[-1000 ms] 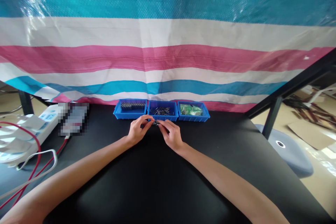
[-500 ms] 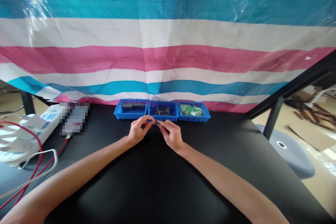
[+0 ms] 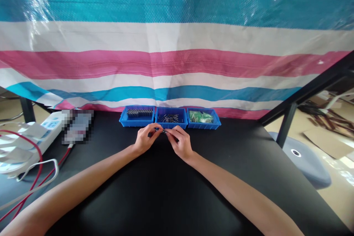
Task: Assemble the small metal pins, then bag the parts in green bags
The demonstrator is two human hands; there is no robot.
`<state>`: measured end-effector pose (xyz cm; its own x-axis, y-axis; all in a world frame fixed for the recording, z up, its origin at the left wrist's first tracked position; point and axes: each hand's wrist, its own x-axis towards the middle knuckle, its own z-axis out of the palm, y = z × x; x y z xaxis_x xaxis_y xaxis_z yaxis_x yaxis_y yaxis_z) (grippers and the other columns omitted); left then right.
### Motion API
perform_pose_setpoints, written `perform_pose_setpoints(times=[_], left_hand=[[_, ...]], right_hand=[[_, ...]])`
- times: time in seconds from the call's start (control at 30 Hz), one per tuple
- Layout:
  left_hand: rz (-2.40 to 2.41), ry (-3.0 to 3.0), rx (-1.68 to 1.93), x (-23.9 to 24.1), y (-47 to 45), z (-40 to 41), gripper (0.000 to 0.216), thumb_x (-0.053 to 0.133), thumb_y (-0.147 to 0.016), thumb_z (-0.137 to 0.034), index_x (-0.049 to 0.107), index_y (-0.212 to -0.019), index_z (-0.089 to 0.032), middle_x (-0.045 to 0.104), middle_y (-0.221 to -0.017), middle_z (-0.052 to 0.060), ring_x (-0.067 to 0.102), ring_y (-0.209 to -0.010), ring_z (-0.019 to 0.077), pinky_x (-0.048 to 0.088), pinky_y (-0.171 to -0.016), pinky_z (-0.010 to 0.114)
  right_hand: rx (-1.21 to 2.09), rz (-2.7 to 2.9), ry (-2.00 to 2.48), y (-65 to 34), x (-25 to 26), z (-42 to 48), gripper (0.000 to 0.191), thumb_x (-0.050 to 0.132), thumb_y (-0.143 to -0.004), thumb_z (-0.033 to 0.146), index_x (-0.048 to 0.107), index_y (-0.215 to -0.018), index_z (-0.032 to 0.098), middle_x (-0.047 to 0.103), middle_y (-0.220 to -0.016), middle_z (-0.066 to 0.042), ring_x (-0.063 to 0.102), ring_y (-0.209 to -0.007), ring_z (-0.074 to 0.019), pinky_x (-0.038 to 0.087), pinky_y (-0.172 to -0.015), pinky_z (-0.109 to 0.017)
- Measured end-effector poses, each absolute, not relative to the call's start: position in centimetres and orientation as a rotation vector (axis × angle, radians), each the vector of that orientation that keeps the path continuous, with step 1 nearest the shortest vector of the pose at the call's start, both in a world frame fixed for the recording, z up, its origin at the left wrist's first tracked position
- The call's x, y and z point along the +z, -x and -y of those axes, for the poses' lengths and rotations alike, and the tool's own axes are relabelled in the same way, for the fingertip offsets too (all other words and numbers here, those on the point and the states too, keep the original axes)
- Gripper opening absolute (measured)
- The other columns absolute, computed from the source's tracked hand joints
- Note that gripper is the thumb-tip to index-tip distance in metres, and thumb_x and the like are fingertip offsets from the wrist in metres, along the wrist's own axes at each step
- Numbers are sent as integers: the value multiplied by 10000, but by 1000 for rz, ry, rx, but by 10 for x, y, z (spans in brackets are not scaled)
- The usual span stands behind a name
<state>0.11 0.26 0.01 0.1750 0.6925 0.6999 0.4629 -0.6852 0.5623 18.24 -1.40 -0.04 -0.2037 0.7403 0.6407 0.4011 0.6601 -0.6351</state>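
My left hand [image 3: 145, 139] and my right hand [image 3: 180, 142] meet just in front of the middle blue bin, fingers pinched. Between their fingertips is a small, dark, shiny metal piece [image 3: 163, 131], too small to name; both hands seem to grip it. Thin metal pins or screws lie loose in the middle blue bin [image 3: 183, 125]. Dark cylindrical metal parts stand in rows inside the left blue bin [image 3: 138, 122]. Green-and-white plastic packets [image 3: 201, 117] fill much of the right blue bin [image 3: 204, 126].
A white power strip [image 3: 51, 125] with plugs and red and white cables sits on the black table [image 3: 235, 169] at left, beside a blurred-out device [image 3: 79, 127]. Striped sheeting [image 3: 177, 62] hangs behind the bins. Past the right edge are a black frame bar [image 3: 287, 123] and grey stool [image 3: 306, 162].
The fingertips have drawn slightly apart, and more of the small metal piece shows at the left fingers. The bins and other objects stay in place; the view has shifted slightly.
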Motion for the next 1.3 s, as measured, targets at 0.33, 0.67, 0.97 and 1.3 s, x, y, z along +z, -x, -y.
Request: perform_pose_setpoints(times=[0.33,0.67,0.97,1.3], left_hand=[[-1092,-2298,1503,-3,-1,-4,114,618,-858,-210,609,-968,-178,705,-838,8,585,-525,55,504,-562,162],[-1116,-2284,1499,-2,0,-3,115,611,-862,-212,606,-972,-183,703,-851,10,597,-541,61,512,-573,169],[-1110,-2260,1502,-2,-1,-2,125,601,-871,-241,602,-976,-175,707,-855,15,602,-539,63,516,-575,174],[-1119,-2245,1485,0,0,-1,127,596,-875,-245,599,-982,-178,711,-838,17,608,-541,75,519,-570,184]], right_hand=[[394,1777,901,-184,0,12,207,525,-900,164,687,-1024,199,577,-854,-41,586,-736,-131,502,-674,-247],[395,1774,885,-183,-3,11,239,521,-909,177,700,-1057,237,568,-867,-41,590,-758,-136,508,-694,-258],[401,1774,879,-184,-3,10,240,521,-910,183,708,-1050,241,558,-851,-37,585,-749,-133,501,-684,-252],[406,1805,871,-184,-3,11,252,513,-916,179,700,-1070,248,567,-857,-36,589,-749,-131,505,-682,-250]])
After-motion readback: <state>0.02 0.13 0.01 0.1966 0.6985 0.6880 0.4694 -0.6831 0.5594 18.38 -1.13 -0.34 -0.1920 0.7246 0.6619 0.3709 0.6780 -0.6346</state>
